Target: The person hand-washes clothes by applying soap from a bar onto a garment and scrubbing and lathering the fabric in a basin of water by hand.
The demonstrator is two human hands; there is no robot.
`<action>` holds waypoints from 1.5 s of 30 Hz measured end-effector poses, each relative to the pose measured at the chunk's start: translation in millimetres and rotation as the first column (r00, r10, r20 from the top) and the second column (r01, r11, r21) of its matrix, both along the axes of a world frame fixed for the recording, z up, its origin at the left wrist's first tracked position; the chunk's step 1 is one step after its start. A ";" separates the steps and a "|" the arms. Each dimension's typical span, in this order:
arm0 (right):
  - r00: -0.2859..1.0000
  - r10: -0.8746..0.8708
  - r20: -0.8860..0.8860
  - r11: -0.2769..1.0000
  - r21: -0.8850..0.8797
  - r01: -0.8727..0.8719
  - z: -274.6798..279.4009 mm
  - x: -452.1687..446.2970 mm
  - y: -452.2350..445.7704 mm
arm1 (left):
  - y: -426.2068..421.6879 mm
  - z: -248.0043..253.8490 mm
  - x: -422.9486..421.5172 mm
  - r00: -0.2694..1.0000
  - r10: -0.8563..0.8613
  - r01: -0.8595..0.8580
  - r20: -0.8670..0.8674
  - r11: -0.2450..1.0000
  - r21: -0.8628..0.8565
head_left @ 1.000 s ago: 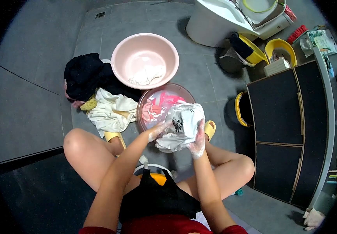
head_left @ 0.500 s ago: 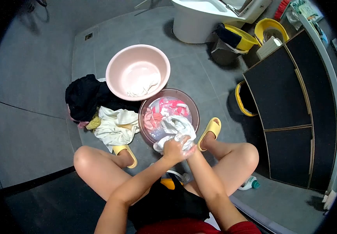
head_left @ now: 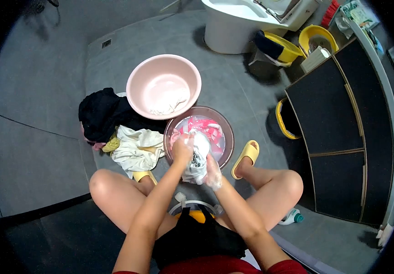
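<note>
A wet white cloth garment with a dark print (head_left: 196, 171) hangs between my hands over the near rim of a brownish-pink basin (head_left: 228, 155). My left hand (head_left: 182, 150) grips its upper left side, suds on the fingers. Lower on the right, my right hand (head_left: 213, 173) is closed on its edge, with foam on the wrist. Inside the basin, pink and white laundry (head_left: 208, 128) lies in cloudy water. Part of that laundry is hidden behind the garment and my left hand.
A larger pale pink basin (head_left: 164, 64) with a small white cloth (head_left: 172, 106) adjoins the wash basin. To the left lie black clothes (head_left: 97, 114) and a cream garment (head_left: 135, 148). A dark cabinet (head_left: 327, 109) and a bottle with a green cap (head_left: 292, 217) are at right.
My hands have moved apart, the left one up and to the left, the right one slightly left. The white garment is now spread between them, and its dark print shows.
</note>
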State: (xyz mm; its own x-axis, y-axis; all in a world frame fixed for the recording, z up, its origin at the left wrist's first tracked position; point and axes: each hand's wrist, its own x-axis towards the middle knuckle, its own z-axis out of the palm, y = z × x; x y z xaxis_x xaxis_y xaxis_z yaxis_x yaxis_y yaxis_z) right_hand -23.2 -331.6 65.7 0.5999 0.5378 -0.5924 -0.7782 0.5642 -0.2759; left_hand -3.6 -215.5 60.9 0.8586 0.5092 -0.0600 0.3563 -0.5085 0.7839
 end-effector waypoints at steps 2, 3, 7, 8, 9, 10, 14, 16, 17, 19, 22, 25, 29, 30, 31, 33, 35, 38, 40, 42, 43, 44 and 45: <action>0.996 0.014 -0.090 0.946 0.325 0.016 39.7 9.9 6.0 | 11.4 -35.8 11.3 0.932 0.235 -0.136 0.278 0.933 -0.332; 0.999 0.010 -0.035 0.943 0.333 0.002 54.5 14.7 7.2 | 18.8 -45.2 10.7 0.921 0.309 -0.132 0.238 0.820 -0.556; 0.986 -0.163 -0.031 0.941 0.295 0.165 35.1 24.5 2.6 | 15.0 -45.0 -17.7 0.946 0.299 -0.100 0.122 0.631 -0.769; 0.985 -0.172 -0.009 0.938 0.304 0.166 28.5 25.5 1.4 | 4.5 -38.3 -28.0 0.961 0.276 -0.090 0.019 0.375 -0.923; 0.984 -0.179 0.009 0.935 0.312 0.167 23.8 26.2 0.7 | -6.1 -33.2 -38.6 0.964 0.240 -0.138 -0.113 0.094 -0.986; 0.981 -0.194 -0.013 0.932 0.310 0.188 18.4 27.2 -0.2 | -11.2 -29.8 -51.3 0.960 -0.008 -0.261 -0.279 -0.375 -0.890; 0.979 -0.201 0.015 0.966 0.170 0.196 21.6 40.9 -4.3 | -17.3 -16.9 -49.6 0.997 -0.066 -0.012 0.030 -0.558 -0.830; 0.961 -0.178 0.214 0.983 -0.015 0.185 6.4 44.6 -7.5 | -15.2 -29.9 -45.1 0.999 0.048 0.005 -0.004 -0.192 -0.981; 0.963 -0.140 0.231 0.978 -0.117 0.171 6.6 44.0 -8.8 | -13.1 -29.0 -40.2 0.997 0.067 -0.039 -0.032 0.111 -0.993; 0.981 -0.114 0.155 0.904 -0.393 0.167 4.5 31.9 -10.8 | -15.3 -26.9 -37.1 0.986 0.168 -0.098 0.013 0.638 -0.764; 0.963 -0.122 0.239 0.926 -0.321 0.197 -19.0 21.9 -9.2 | -32.0 1.5 -40.8 0.981 0.123 -0.091 0.153 0.976 -0.199; 0.999 0.010 0.036 1.000 -0.020 -0.009 -36.0 40.7 -19.6 | -52.9 44.4 -55.8 0.967 -0.222 0.212 0.123 0.974 0.083; 0.992 -0.074 0.107 0.989 -0.118 0.087 -44.9 9.1 -15.5 | -39.7 2.6 -43.1 0.981 -0.189 0.185 0.049 0.980 0.074; 0.990 -0.106 0.097 0.885 -0.445 0.139 24.8 -0.1 12.5 | -26.2 -9.2 -32.0 0.985 -0.054 0.047 -0.166 0.998 -0.043; 0.984 -0.112 0.139 0.900 -0.406 0.160 17.3 -5.2 16.5 | -17.9 -19.1 -29.9 0.991 0.016 -0.023 -0.131 0.998 -0.054; 0.987 -0.106 0.117 0.944 -0.300 0.137 10.0 -1.7 8.5 | -23.3 -15.3 -29.9 0.995 0.075 -0.078 -0.061 0.995 -0.057; 0.988 -0.077 0.131 0.992 -0.085 0.089 -21.9 5.2 -7.8 | -40.2 11.6 -37.5 0.988 -0.046 0.049 0.150 0.999 -0.012; 0.988 -0.028 0.150 0.985 0.174 0.001 -58.4 2.5 -15.8 | -35.8 -0.3 -34.4 0.958 -0.161 0.150 0.239 0.987 0.063; 0.995 -0.013 0.094 0.937 -0.347 0.045 -28.2 -12.3 1.0 | -8.9 -18.6 -21.5 0.990 -0.013 0.020 -0.139 0.998 0.051; 0.964 0.126 0.233 0.907 -0.421 -0.017 -22.4 -3.0 -1.2 | 5.2 -4.4 -16.6 0.961 -0.034 0.021 -0.276 0.999 -0.049; 0.923 0.223 0.314 0.857 -0.514 -0.033 -17.8 4.8 -8.3 | 7.9 -13.1 -14.3 0.963 -0.005 -0.010 -0.271 0.998 -0.054; 0.869 0.319 0.378 0.800 -0.599 -0.033 -10.1 12.5 -14.2 | 11.9 -28.3 -13.5 0.962 0.019 -0.036 -0.271 0.998 -0.057; 0.799 0.496 0.340 0.636 -0.769 -0.068 -7.1 23.6 -23.9 | 17.4 -21.5 -12.7 0.991 -0.029 -0.018 -0.130 0.938 -0.347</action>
